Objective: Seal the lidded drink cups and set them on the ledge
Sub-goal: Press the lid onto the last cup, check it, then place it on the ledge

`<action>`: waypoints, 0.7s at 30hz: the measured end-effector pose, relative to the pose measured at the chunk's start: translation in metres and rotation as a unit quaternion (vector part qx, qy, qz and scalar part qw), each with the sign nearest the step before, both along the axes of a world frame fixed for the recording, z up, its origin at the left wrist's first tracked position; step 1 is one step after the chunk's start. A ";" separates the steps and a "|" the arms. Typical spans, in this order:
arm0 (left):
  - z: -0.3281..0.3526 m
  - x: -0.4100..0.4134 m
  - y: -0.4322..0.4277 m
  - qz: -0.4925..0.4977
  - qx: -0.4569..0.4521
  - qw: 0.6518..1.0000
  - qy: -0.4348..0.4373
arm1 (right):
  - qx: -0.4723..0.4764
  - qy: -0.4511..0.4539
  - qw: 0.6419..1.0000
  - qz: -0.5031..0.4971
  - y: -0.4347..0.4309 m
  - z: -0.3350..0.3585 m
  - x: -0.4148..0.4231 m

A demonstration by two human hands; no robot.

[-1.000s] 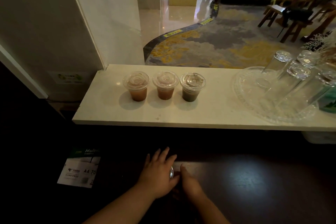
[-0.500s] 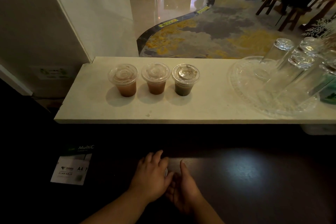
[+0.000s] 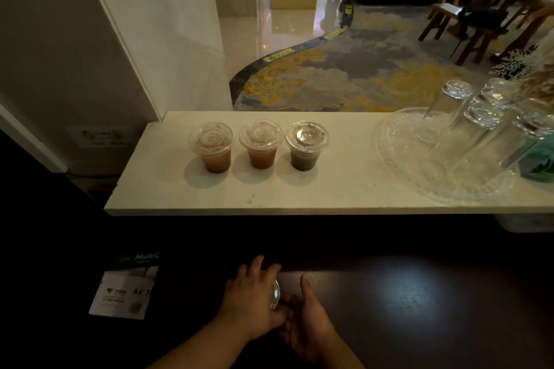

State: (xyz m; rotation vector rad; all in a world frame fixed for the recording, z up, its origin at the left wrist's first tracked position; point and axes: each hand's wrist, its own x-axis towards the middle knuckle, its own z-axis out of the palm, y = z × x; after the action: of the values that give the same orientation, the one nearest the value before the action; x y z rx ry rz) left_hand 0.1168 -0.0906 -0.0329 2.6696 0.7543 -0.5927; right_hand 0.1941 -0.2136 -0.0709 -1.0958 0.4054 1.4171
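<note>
The dark counter (image 3: 449, 323) under the left hand (image 3: 251, 305) and right hand (image 3: 308, 326) is dim, nearly black, and both hands look grainy. A soft glare patch lies right of the right hand. Beyond the hands, light from the hall brightens the pale ledge (image 3: 329, 189). The cups (image 3: 260, 145) there cast soft shadows toward the hands. Farther off, the floor (image 3: 287, 24) gleams. Wide-angle distortion tilts the glasses (image 3: 467, 135) far right.

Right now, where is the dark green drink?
The dark drink cup stands on the white ledge, between the middle brown cup and the glass tray.
</note>
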 end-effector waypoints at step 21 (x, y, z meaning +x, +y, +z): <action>0.157 -0.012 0.050 0.081 -0.235 0.933 -0.260 | 0.183 -0.034 0.982 -0.009 0.019 0.140 0.023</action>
State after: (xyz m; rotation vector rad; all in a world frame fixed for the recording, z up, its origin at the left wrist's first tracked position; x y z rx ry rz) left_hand 0.1044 -0.0406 0.1241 2.1415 0.5761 -0.0003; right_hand 0.2174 -0.1945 0.0691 -0.8346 0.0974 1.3677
